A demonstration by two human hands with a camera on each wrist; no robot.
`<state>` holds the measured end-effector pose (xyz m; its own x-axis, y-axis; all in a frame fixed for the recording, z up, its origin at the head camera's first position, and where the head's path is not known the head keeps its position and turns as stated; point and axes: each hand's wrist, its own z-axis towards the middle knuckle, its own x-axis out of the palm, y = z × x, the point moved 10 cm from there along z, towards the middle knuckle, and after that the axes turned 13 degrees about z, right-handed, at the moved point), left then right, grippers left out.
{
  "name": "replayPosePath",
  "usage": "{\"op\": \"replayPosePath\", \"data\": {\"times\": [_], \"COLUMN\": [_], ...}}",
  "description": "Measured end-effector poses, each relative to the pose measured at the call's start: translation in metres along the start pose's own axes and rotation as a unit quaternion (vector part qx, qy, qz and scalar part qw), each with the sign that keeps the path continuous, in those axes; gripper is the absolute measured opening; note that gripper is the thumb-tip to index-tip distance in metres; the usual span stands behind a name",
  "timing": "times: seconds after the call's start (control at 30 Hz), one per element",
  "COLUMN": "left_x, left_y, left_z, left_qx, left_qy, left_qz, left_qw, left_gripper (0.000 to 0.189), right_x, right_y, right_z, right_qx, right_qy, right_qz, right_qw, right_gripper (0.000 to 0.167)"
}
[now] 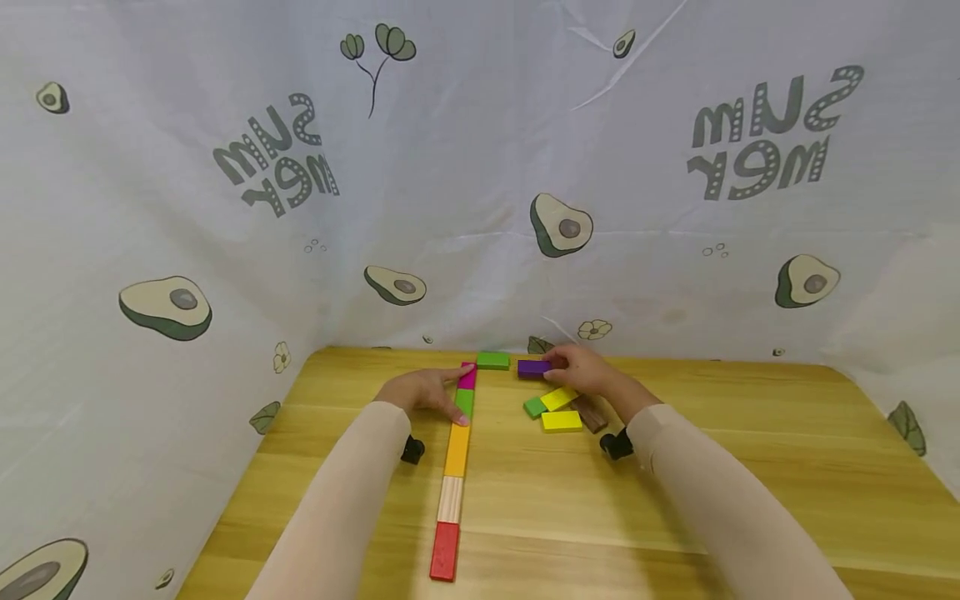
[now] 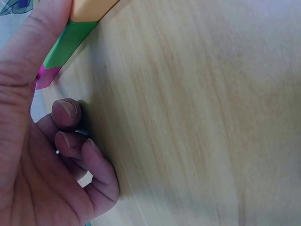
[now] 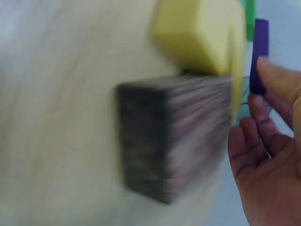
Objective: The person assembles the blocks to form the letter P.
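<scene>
My right hand [image 1: 583, 369] pinches one end of a purple block [image 1: 532, 368] between thumb and fingers; the right wrist view shows the purple block [image 3: 259, 54] too. A row of blocks runs toward me: a magenta block [image 1: 467, 377], a green block [image 1: 465, 402], an orange block [image 1: 456, 451], a plain wood block [image 1: 450, 500] and a red block [image 1: 445, 550]. My left hand [image 1: 426, 392] lies beside its far part, index finger at the magenta block and thumb on the orange one. A second green block [image 1: 493, 361] sits crosswise by the magenta end.
Nearer than the purple block lie loose blocks: a yellow block [image 1: 561, 422], another yellow block [image 1: 560, 397], a small green block [image 1: 535, 407] and a dark brown block [image 1: 590, 413]. They stand on a wooden table [image 1: 315, 467]. A printed white curtain [image 1: 465, 167] hangs behind it.
</scene>
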<state>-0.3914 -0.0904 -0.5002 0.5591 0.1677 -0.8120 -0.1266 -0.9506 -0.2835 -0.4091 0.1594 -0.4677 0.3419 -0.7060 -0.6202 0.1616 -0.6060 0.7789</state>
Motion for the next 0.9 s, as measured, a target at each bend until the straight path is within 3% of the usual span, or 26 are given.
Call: {"op": "replayPosePath", "data": {"times": [0.17,0.33,0.7,0.9], "left_x": [0.002,-0.001,-0.002,-0.001], "left_y": [0.001,-0.001,0.0,0.001], "left_z": [-0.002,-0.002,-0.002,0.0], "left_qx": [0.002,0.007,-0.002,-0.002], "left_qy": [-0.003,-0.008,-0.008,-0.008], "left_qz": [-0.003,0.006,0.009,0.006], "left_qw": [1.0,0.9999,0.9999,1.0], "left_gripper": [0.109,0.107,0.108,0.108], "right_x": [-0.002,-0.001,0.004,0.005], "right_y": [-0.016,-0.017,-0.011,-0.009], "right_z": [0.005,0.015,0.023,0.022], "right_qx": [0.016,0.012,-0.003,-0.002], "right_qy": [-0.032,-0.062,-0.076,-0.071], "right_qz": [0.01,-0.002,-0.05,-0.043], "right_qw": [0.9993,0.998,0.9959,0.9966], "right_gripper": [0.041,0.039,0.04,0.042]}}
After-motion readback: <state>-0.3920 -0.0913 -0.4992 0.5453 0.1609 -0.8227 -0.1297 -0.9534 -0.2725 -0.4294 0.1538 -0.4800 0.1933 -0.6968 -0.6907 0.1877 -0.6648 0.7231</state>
